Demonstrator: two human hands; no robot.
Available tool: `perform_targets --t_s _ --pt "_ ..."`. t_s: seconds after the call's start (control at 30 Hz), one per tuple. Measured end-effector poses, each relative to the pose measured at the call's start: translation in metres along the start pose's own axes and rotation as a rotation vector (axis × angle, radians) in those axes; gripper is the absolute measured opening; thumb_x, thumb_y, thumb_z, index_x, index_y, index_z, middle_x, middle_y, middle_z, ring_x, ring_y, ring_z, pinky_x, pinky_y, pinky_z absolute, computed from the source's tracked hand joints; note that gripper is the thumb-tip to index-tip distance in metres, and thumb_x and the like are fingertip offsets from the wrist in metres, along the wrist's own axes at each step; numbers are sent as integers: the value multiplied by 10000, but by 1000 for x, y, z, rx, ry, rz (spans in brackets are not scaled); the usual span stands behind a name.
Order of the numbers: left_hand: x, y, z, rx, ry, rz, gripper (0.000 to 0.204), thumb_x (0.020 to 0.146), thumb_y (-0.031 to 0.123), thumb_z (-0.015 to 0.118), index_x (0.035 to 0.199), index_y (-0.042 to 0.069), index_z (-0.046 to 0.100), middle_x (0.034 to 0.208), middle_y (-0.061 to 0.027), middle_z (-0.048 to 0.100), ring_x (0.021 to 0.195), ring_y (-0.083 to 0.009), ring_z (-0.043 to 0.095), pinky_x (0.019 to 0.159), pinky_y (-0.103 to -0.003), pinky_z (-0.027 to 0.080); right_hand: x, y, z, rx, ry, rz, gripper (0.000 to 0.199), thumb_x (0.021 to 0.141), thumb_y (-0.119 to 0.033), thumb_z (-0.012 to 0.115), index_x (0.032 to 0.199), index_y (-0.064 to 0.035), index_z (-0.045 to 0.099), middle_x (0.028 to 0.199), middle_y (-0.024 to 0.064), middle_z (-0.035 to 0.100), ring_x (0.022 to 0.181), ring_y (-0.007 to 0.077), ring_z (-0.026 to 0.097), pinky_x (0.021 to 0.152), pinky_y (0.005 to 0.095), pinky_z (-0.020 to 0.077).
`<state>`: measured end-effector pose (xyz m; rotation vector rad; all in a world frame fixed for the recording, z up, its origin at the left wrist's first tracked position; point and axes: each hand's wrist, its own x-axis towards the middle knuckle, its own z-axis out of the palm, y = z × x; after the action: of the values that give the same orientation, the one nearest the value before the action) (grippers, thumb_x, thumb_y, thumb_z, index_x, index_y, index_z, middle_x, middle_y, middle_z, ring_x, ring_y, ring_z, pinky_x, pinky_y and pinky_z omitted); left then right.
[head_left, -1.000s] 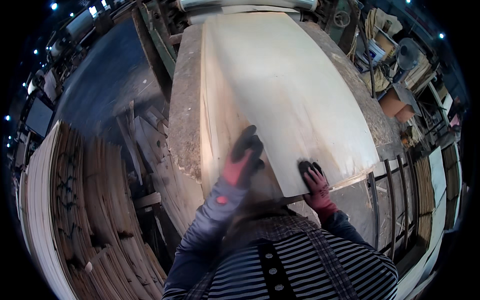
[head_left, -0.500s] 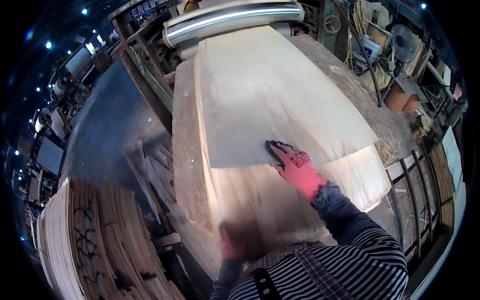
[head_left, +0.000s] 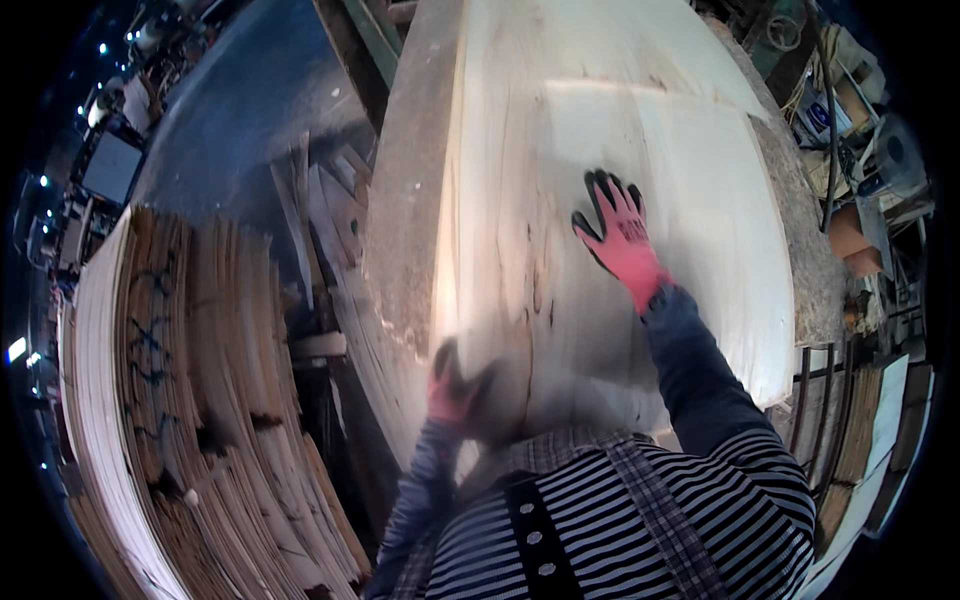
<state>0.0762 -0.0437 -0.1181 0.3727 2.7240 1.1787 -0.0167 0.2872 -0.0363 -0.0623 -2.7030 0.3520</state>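
Observation:
Pale, thin wood veneer sheets (head_left: 690,230) lie stacked on a worn table in front of me, brown knots and streaks running along the grain. My right hand (head_left: 625,235), in a pink glove with black fingertips, is spread over the top sheet, palm down. Beyond its fingertips runs the near edge of another veneer sheet (head_left: 610,50) lying on the pile. My left hand (head_left: 458,388), gloved alike, is at the pile's near left edge. Its thumb and fingers look apart, though motion blurs it. Whether it touches the veneer is unclear.
Tall stacks of veneer (head_left: 215,400) stand at my left, beside loose wood strips (head_left: 325,205). A rough table border (head_left: 405,210) shows along the pile's left. To the right are a metal rack (head_left: 815,400), a cardboard box (head_left: 858,238) and a bucket (head_left: 822,118).
My view has tilted down, so the metal roller is out of sight. The upper sheet has slid away from me toward the far end. My right hand has come off its near edge.

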Motion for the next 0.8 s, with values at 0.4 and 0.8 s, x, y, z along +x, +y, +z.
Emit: perform_targets --t_s 0.4,0.8 --pt "-9 175 -68 -1432 -616 83 564 847 17 417 1324 67 121 1185 -197 433 1029 -266 490 866 -330 417 -268 -32 -48 -57 -317 -244 784 562 -421 674 1166 -9 392 1231 233 333 1163 410 282 957 546 188" --pt "-28 180 -80 -1311 -725 251 418 777 -35 511 1172 -24 374 1090 -139 496 975 -188 505 833 -282 422 -286 -51 -99 126 -137 17 634 568 -262 641 1154 -92 468 1176 202 410 1056 422 394 894 494 328"
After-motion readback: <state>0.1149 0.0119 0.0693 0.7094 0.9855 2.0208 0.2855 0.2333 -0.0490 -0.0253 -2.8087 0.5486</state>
